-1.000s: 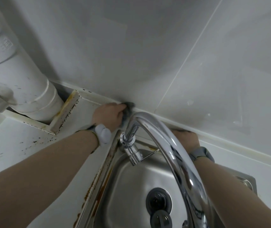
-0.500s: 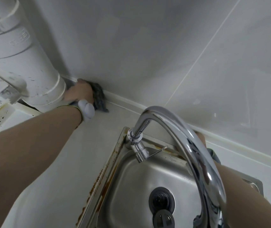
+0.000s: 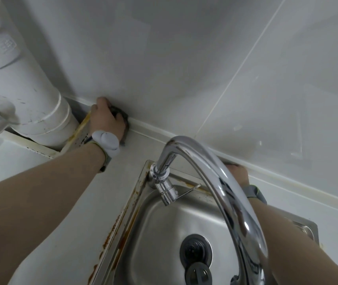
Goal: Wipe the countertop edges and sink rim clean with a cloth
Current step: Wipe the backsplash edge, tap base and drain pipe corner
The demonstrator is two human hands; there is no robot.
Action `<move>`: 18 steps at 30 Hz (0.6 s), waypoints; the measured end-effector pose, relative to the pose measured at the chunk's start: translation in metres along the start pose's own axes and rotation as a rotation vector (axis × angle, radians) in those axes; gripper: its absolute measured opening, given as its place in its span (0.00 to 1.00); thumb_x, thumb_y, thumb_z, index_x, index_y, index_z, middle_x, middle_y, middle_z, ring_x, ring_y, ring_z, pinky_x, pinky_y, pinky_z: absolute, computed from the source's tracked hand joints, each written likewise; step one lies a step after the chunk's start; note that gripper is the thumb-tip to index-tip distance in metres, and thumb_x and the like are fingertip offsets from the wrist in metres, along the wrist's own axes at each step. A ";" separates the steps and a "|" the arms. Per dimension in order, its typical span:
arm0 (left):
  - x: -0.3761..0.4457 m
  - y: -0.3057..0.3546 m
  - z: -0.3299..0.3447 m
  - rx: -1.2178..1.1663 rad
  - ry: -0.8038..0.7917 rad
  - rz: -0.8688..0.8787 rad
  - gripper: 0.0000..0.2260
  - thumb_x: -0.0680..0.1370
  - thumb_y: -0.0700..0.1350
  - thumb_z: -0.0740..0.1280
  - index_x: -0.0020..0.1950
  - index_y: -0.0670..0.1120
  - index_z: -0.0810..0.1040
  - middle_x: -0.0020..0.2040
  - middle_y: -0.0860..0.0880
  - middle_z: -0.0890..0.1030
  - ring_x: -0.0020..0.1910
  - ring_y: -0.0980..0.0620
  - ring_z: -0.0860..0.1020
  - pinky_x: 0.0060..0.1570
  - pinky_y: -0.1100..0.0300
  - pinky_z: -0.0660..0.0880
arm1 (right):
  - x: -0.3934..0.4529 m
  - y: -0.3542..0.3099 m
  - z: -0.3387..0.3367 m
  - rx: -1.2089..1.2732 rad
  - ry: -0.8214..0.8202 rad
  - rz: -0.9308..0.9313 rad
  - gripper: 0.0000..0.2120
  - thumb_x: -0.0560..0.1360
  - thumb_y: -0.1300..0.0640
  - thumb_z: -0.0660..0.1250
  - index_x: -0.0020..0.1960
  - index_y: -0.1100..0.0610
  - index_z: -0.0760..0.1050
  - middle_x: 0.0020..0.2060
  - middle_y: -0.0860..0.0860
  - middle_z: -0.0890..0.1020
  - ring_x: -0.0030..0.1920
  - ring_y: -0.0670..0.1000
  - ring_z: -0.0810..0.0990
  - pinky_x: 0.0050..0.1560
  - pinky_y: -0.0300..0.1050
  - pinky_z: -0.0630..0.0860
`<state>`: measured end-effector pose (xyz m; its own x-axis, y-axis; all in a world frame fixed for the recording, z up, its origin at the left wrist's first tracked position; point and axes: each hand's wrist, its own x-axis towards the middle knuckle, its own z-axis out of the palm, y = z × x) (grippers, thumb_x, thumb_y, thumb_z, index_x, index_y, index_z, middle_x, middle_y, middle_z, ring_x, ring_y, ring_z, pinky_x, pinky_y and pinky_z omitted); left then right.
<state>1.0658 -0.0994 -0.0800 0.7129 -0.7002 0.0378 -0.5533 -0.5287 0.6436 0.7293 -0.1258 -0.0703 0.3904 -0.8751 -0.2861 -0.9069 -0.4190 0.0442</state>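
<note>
My left hand (image 3: pixel 105 118) presses a dark grey cloth (image 3: pixel 122 120) into the back edge of the white countertop (image 3: pixel 94 194), where it meets the wall, just right of the big white pipe. My right hand (image 3: pixel 239 173) rests on the counter behind the sink, mostly hidden by the chrome faucet (image 3: pixel 215 177); its fingers cannot be made out. The steel sink (image 3: pixel 164 233) lies below, its left rim (image 3: pixel 122 225) streaked with rust.
A thick white drain pipe (image 3: pixel 20 83) stands at the back left inside a stained cut-out frame (image 3: pixel 77 132). The faucet arcs over the sink toward me. A drain strainer (image 3: pixel 195 248) and a plug (image 3: pixel 197 274) sit in the basin. White tiled wall behind.
My left hand slid the cloth left along the back edge from behind the faucet to beside the pipe, then edged slightly back right. The right hand stayed behind the faucet.
</note>
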 end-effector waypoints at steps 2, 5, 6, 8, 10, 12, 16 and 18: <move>0.008 0.000 -0.003 0.071 0.016 0.003 0.10 0.77 0.40 0.64 0.57 0.39 0.70 0.56 0.38 0.74 0.52 0.38 0.74 0.43 0.53 0.68 | 0.004 0.002 0.000 0.002 -0.028 -0.004 0.14 0.81 0.53 0.54 0.49 0.57 0.77 0.47 0.51 0.83 0.50 0.55 0.80 0.54 0.47 0.73; 0.016 -0.003 0.001 0.031 0.125 -0.099 0.09 0.78 0.38 0.62 0.58 0.40 0.74 0.57 0.39 0.77 0.54 0.39 0.75 0.46 0.52 0.71 | 0.007 0.005 0.008 0.026 0.031 -0.067 0.15 0.80 0.53 0.55 0.45 0.58 0.78 0.42 0.53 0.84 0.46 0.57 0.81 0.48 0.48 0.74; 0.016 -0.002 0.001 0.004 0.158 -0.170 0.10 0.78 0.39 0.61 0.58 0.41 0.74 0.57 0.40 0.78 0.55 0.39 0.76 0.47 0.52 0.72 | 0.007 0.005 0.010 0.038 0.099 -0.095 0.16 0.79 0.53 0.56 0.43 0.59 0.79 0.38 0.53 0.84 0.42 0.58 0.82 0.44 0.48 0.75; 0.010 -0.001 0.006 -0.053 0.175 -0.216 0.11 0.78 0.42 0.62 0.59 0.42 0.75 0.56 0.41 0.79 0.53 0.40 0.77 0.45 0.55 0.72 | 0.008 0.006 0.014 0.040 0.105 -0.103 0.15 0.78 0.51 0.57 0.44 0.57 0.80 0.36 0.53 0.84 0.39 0.59 0.82 0.42 0.49 0.75; 0.001 -0.003 0.011 -0.078 0.145 -0.149 0.13 0.76 0.45 0.66 0.58 0.42 0.74 0.55 0.41 0.79 0.51 0.41 0.78 0.43 0.57 0.71 | 0.010 0.010 0.015 0.039 0.074 -0.088 0.14 0.79 0.51 0.58 0.47 0.56 0.80 0.38 0.53 0.84 0.42 0.59 0.82 0.43 0.48 0.74; -0.005 -0.008 0.012 -0.065 0.123 -0.071 0.12 0.75 0.45 0.67 0.57 0.42 0.75 0.53 0.41 0.80 0.50 0.41 0.78 0.45 0.55 0.73 | 0.009 0.012 0.019 0.086 0.136 -0.095 0.17 0.76 0.48 0.57 0.41 0.56 0.81 0.32 0.53 0.83 0.35 0.59 0.82 0.38 0.49 0.75; -0.005 -0.016 0.014 -0.007 0.170 0.045 0.10 0.75 0.41 0.62 0.51 0.43 0.81 0.49 0.43 0.82 0.47 0.42 0.78 0.44 0.58 0.72 | 0.010 0.013 0.025 0.056 0.125 -0.094 0.17 0.76 0.47 0.56 0.40 0.55 0.80 0.32 0.52 0.83 0.36 0.59 0.81 0.39 0.48 0.75; -0.015 -0.013 0.016 -0.003 0.138 0.115 0.10 0.75 0.41 0.63 0.51 0.43 0.83 0.49 0.44 0.83 0.46 0.44 0.78 0.45 0.60 0.71 | 0.009 0.013 0.022 0.062 0.116 -0.098 0.15 0.77 0.49 0.58 0.43 0.56 0.80 0.35 0.53 0.84 0.39 0.59 0.82 0.42 0.49 0.75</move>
<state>1.0552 -0.0899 -0.1013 0.6973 -0.6834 0.2160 -0.6337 -0.4471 0.6312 0.7176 -0.1341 -0.0937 0.4900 -0.8542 -0.1738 -0.8701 -0.4913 -0.0385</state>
